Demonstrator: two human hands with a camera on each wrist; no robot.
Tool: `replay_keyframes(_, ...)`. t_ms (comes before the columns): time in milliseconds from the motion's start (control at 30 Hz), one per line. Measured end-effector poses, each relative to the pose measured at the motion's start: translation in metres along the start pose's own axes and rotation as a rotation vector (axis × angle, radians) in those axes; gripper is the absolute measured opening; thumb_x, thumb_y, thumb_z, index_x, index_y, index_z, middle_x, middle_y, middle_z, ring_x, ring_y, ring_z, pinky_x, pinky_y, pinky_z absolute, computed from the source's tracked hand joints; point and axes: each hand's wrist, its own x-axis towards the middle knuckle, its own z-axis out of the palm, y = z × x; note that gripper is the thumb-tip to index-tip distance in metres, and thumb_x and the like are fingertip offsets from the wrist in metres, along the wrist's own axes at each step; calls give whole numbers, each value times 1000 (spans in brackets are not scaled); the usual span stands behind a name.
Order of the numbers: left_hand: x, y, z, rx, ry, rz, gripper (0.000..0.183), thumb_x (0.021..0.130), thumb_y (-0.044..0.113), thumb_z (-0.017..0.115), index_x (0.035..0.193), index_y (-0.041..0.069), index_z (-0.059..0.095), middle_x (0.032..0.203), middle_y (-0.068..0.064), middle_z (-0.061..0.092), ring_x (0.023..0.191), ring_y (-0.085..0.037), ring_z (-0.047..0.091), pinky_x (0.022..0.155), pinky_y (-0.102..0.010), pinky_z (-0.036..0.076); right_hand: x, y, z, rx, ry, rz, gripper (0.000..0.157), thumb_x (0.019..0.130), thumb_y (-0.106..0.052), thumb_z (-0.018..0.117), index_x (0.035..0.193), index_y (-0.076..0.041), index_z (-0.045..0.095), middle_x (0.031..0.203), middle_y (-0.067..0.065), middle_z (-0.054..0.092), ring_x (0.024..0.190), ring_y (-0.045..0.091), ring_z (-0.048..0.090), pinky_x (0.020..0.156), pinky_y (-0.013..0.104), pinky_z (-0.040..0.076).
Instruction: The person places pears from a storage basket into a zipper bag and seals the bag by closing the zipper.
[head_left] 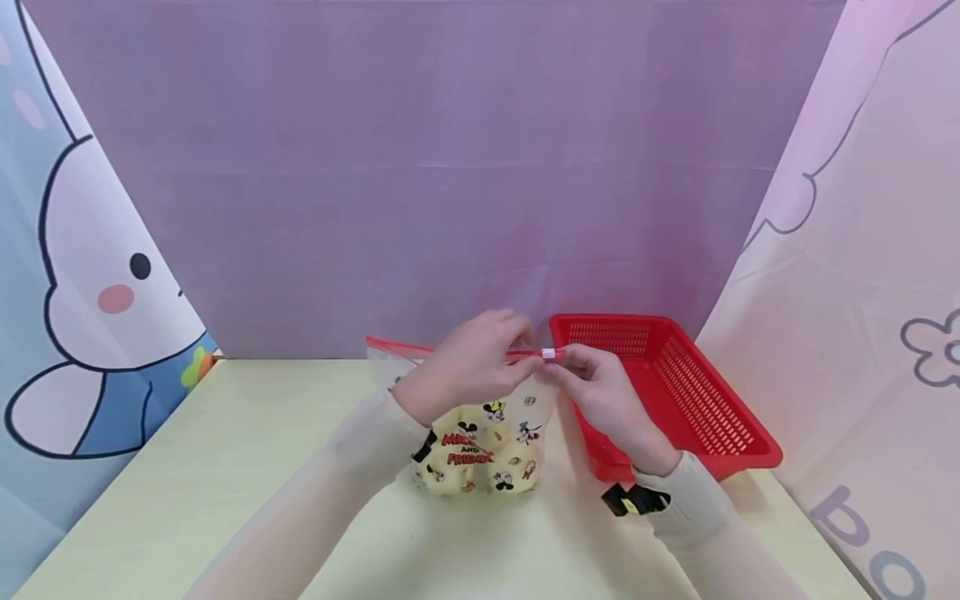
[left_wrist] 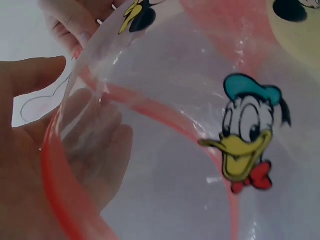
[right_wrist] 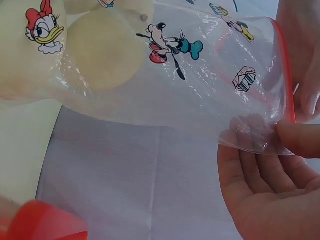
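Observation:
A clear zip bag (head_left: 517, 479) with cartoon prints and a red zip strip stands upright on the table, pale yellow rounded things inside it. A small white slider (head_left: 548, 353) sits near the right end of the strip. My right hand (head_left: 603, 392) pinches the top right corner beside the slider; in the right wrist view, thumb and fingers (right_wrist: 232, 165) close on the clear plastic edge. Just left of the slider, my left hand (head_left: 480, 358) holds the bag's top edge. Through the plastic in the left wrist view, its fingers (left_wrist: 107, 155) show behind the red strip.
An open red plastic basket (head_left: 750, 433) with slatted sides stands at the right of the table (head_left: 187, 475), close behind my right wrist. A purple cloth backdrop (head_left: 450, 167) rises at the back, with printed cloths (head_left: 90, 292) on both sides.

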Motion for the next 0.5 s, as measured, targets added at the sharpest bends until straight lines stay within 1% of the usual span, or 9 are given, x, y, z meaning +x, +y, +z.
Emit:
replay_keyframes(100,4,3,2,14,-40,-6,16,97,25,68,106,13,67,98,2,62,89,-14,55,77,-29,51,0,0,0,4,-4,-3,18,96,-13,71,112,-5,73,106,9,75,91,27,66,78,27,56)
replay_keyframes(267,9,5,3,28,-44,8,15,99,26,67,107,13,68,101,2,65,95,-14,57,82,-29,51,0,1,0,2,-14,-26,19,97,-13,69,112,-1,72,103,12,75,92,26,68,82,27,56)
replay_keyframes(367,11,6,4,8,-59,14,14,100,25,67,106,13,68,99,2,64,92,-13,57,81,-27,51,0,2,0,1,-19,-30,19,99,-12,67,114,0,72,104,13,75,93,25,68,84,28,56)
replay_keyframes(467,12,7,5,-18,-72,1,10,99,22,68,104,14,67,95,3,62,88,-12,56,78,-25,51,0,1,0,-2,-33,-23,21,100,-13,65,116,-1,72,107,12,74,96,25,68,88,33,56)
replay_keyframes(500,12,7,6,-27,-75,-4,9,99,21,68,104,14,67,95,4,62,87,-11,57,77,-24,51,0,0,0,-2,-36,-18,21,100,-15,65,116,-2,72,107,11,74,97,25,68,90,36,56)
